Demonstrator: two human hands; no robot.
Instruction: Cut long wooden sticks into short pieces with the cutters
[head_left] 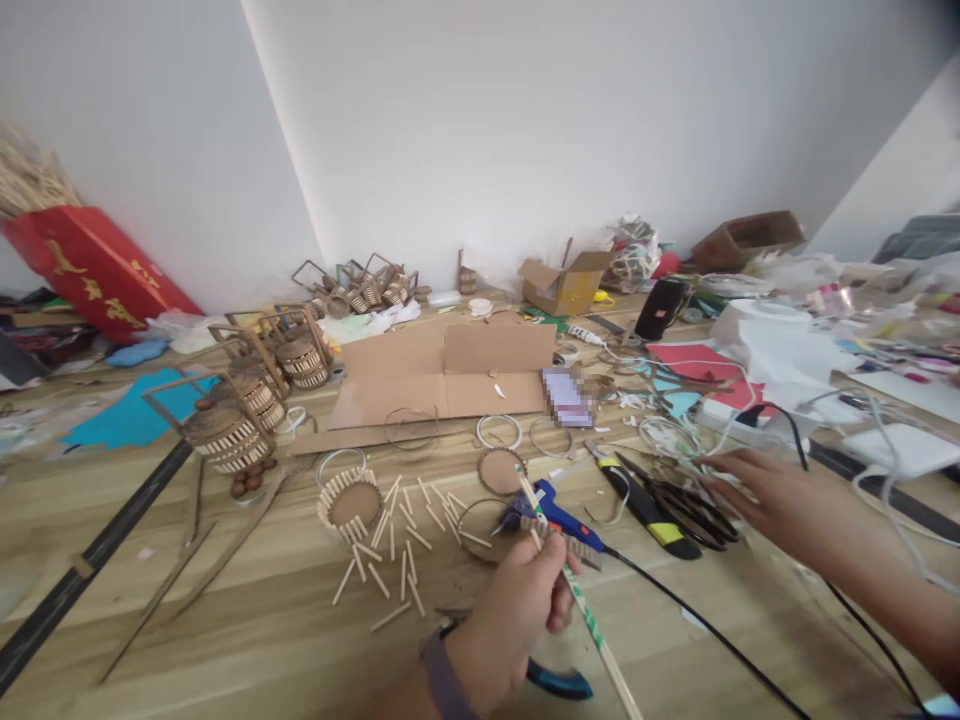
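1. Left hand, just in front of the glue gun: thumb and fingers closed around the long sticks, which bear green-and-white markings. They slant across the glue gun in view; whether they touch it, I cannot tell.
2. Right hand, right of the glue gun: fingers stretched and lightly parted, near the scissors and white cords. Contact with either cannot be told.
3. Left of the glue gun, past the scattered short sticks, a stretch of table wood shows; farther left a black strip runs slantwise. Well beyond the glue gun rises the wall.
4. Right of the glue gun, the knife lies between it and the scissors; its black cable trails toward the near right.
5. Nearer than the glue gun, the pliers lie partly hidden by the left wrist.
6. Left of the glue gun: the stick-walled cup; farther left, baskets.
7. Beyond it: a disc, cardboard and the phone.
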